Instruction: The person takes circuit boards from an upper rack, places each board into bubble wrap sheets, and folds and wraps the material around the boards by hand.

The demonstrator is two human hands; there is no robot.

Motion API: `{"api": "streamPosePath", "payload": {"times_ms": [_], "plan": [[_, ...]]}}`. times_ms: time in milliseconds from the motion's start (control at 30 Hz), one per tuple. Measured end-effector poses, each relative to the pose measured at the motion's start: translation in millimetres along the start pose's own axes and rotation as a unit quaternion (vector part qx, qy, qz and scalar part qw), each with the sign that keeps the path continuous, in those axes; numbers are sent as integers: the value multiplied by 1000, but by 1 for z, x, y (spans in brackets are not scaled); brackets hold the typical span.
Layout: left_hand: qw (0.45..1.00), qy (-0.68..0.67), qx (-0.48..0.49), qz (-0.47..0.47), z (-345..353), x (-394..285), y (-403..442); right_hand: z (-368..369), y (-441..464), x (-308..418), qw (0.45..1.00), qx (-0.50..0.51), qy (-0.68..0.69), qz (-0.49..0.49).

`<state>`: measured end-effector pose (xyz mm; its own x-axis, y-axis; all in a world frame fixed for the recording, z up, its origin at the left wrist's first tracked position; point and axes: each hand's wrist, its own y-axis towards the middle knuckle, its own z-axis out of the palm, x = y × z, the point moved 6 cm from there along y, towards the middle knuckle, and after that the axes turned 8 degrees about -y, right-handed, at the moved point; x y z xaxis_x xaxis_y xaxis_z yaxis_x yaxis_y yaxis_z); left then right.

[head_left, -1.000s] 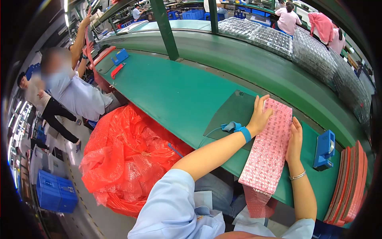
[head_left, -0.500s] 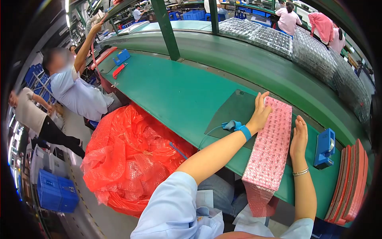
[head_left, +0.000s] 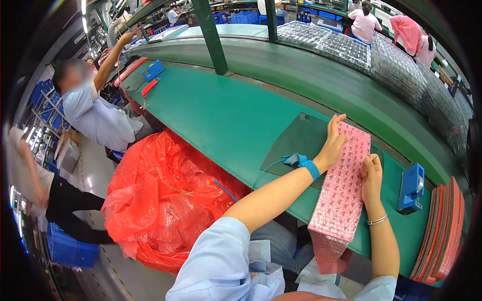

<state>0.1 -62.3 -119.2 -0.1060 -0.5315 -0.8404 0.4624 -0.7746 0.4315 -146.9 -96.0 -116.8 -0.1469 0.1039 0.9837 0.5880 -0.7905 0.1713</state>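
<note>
A long pink bubble-wrap package lies on the green mat, its loose lower end hanging over the table's near edge. My left hand rests along its upper left side with the fingers stretched out. A blue wrist strap with a thin cord is around that wrist. At the package's right edge, the fingers of my right hand are curled in and closed on the bubble wrap; their tips are partly hidden. A dark flat sheet sits under the package.
A blue tape dispenser and a stack of pink-edged boards stand to the right. Red bubble wrap bulges at the left below the table. A co-worker sits at the far end; another person is in the aisle.
My right hand's fingers have gone from stretched out to curled against the package's right edge. My left hand stays nearly in place. The person in the aisle has come closer.
</note>
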Motion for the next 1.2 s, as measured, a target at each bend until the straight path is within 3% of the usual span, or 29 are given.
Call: {"api": "streamPosePath", "payload": {"times_ms": [133,267,467,600,967,1100,1133,1200], "plan": [[995,-48,50,76,14,-11,-7,2,1,2,1000,-3,-13,-11],[997,-15,71,-17,27,4,-19,2,0,5,999,-19,34,22],[998,-25,60,-2,28,7,-19,-8,3,14,995,0,94,-31],[998,-19,68,1,27,6,-18,-4,1,-2,998,13,4,65],[997,-26,68,-28,28,4,-19,-4,2,-6,997,54,-3,60],[997,-34,69,-31,28,3,-19,10,-3,21,970,-29,-224,-92],[997,-34,69,-31,28,4,-19,8,-3,23,970,-29,-224,-91],[996,-35,73,-32,28,5,-19,13,-7,37,889,36,-417,-184]]}}
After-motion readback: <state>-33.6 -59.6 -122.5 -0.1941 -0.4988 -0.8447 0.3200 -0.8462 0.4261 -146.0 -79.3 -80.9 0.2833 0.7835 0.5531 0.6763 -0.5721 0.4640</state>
